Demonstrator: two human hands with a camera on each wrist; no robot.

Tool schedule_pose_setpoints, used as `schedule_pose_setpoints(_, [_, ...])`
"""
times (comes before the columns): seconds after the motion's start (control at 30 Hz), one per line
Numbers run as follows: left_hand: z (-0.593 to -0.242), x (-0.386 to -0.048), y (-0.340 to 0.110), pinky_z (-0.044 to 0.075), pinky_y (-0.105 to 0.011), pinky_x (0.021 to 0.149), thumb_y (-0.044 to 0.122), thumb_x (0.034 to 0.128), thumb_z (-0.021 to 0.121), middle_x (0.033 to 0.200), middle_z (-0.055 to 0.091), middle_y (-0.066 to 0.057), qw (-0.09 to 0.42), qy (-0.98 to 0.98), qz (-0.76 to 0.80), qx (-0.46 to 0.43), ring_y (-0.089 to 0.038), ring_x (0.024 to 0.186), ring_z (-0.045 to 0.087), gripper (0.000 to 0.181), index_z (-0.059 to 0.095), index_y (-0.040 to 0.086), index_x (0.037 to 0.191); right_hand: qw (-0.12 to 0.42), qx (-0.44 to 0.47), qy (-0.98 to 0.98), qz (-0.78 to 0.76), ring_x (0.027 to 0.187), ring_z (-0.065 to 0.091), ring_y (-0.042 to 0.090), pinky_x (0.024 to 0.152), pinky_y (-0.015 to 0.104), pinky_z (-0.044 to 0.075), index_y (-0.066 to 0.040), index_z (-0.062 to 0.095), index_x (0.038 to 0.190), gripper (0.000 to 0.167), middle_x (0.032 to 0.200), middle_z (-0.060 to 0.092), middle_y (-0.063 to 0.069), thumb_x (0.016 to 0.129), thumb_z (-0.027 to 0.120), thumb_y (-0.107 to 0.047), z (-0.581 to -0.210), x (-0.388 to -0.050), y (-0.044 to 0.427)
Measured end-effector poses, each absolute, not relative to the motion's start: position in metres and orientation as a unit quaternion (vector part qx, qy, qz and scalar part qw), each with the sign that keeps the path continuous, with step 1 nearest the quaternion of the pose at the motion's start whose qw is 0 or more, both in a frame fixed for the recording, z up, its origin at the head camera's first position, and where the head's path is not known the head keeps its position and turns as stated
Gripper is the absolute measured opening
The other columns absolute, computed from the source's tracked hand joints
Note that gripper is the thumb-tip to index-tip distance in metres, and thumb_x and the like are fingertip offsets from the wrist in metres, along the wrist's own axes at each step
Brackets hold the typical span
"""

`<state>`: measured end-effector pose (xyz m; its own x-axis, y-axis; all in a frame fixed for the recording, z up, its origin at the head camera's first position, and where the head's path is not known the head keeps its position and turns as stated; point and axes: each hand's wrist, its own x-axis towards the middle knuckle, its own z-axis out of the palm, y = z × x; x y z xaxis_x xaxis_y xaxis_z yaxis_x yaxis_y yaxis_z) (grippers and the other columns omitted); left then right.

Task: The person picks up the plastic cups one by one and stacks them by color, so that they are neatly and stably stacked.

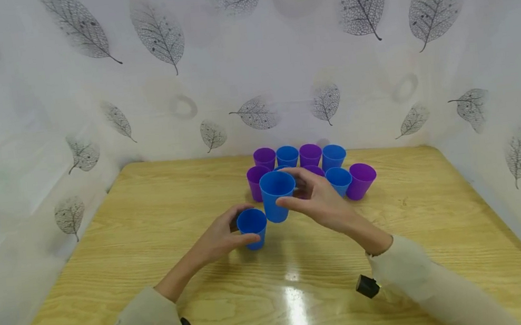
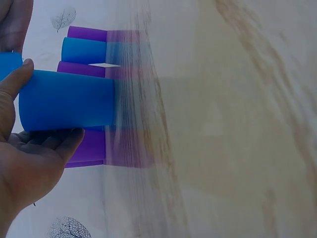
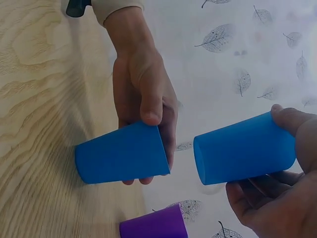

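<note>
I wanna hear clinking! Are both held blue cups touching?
Apart: the right wrist view shows a gap between one cup in the left hand and the other cup in the right hand.

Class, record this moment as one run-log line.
Left hand: grips blue cup | Right hand: holds second blue cup higher | Behind: purple cups, blue cups on wood-grain table

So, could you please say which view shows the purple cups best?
The head view shows the most purple cups, rims included. Left wrist shows a few, partly hidden; right wrist, one, cut by the frame.
</note>
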<state>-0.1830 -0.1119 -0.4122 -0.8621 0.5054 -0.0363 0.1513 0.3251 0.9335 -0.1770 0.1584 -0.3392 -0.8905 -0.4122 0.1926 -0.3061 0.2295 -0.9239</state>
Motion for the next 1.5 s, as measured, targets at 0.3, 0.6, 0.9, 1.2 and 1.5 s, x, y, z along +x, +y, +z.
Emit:
schedule_pose_setpoints(0.3, [-0.411, -0.184, -0.11, 0.043, -0.056, 0.114, 0.021, 0.0957, 0.077, 0.148, 0.053, -0.018, 0.172, 0.796, 0.539, 0.214, -0.038, 0.136, 0.052, 0.07, 0.041, 0.002, 0.153, 0.045, -0.276, 0.765, -0.58, 0.113, 0.068, 0.027, 0.096, 0.04, 0.058, -0.004, 0.05, 0.148, 0.063, 0.134, 0.064, 0.012, 0.094, 0.078, -0.02, -0.345, -0.185, 0.13])
schedule_pose_setpoints(0.6, [-0.41, -0.185, -0.109, 0.041, -0.055, 0.115, 0.016, 0.0952, 0.077, 0.152, 0.05, -0.018, 0.177, 0.785, 0.546, 0.232, -0.038, 0.138, 0.05, 0.076, 0.035, 0.004, 0.158, 0.044, -0.302, 0.754, -0.582, 0.113, 0.068, 0.026, 0.098, 0.043, 0.057, -0.002, 0.051, 0.145, 0.061, 0.131, 0.065, 0.013, 0.094, 0.079, -0.022, -0.36, -0.187, 0.123])
schedule_pose_setpoints(0.9, [-0.412, -0.184, -0.11, 0.047, -0.051, 0.111, 0.019, 0.0944, 0.078, 0.144, 0.057, -0.019, 0.168, 0.794, 0.537, 0.23, -0.036, 0.131, 0.057, 0.069, 0.044, -0.001, 0.151, 0.047, -0.306, 0.759, -0.572, 0.122, 0.063, 0.026, 0.106, 0.051, 0.051, -0.001, 0.052, 0.145, 0.061, 0.136, 0.063, 0.014, 0.093, 0.079, -0.017, -0.368, -0.187, 0.125])
schedule_pose_setpoints(1.2, [-0.415, -0.186, -0.112, 0.051, -0.048, 0.107, 0.016, 0.0932, 0.079, 0.136, 0.061, -0.021, 0.164, 0.792, 0.538, 0.236, -0.035, 0.124, 0.06, 0.067, 0.046, -0.006, 0.147, 0.023, -0.311, 0.758, -0.573, 0.127, 0.06, 0.033, 0.108, 0.053, 0.048, 0.003, 0.056, 0.141, 0.054, 0.139, 0.062, 0.016, 0.093, 0.078, -0.009, -0.371, -0.186, 0.141])
schedule_pose_setpoints(1.5, [-0.412, -0.186, -0.112, 0.051, -0.048, 0.106, 0.014, 0.0915, 0.081, 0.135, 0.062, -0.02, 0.167, 0.799, 0.534, 0.221, -0.035, 0.123, 0.06, 0.067, 0.048, -0.006, 0.146, 0.013, -0.275, 0.776, -0.567, 0.121, 0.064, 0.028, 0.102, 0.042, 0.055, 0.001, 0.056, 0.142, 0.051, 0.136, 0.064, 0.015, 0.096, 0.074, -0.008, -0.364, -0.187, 0.178])
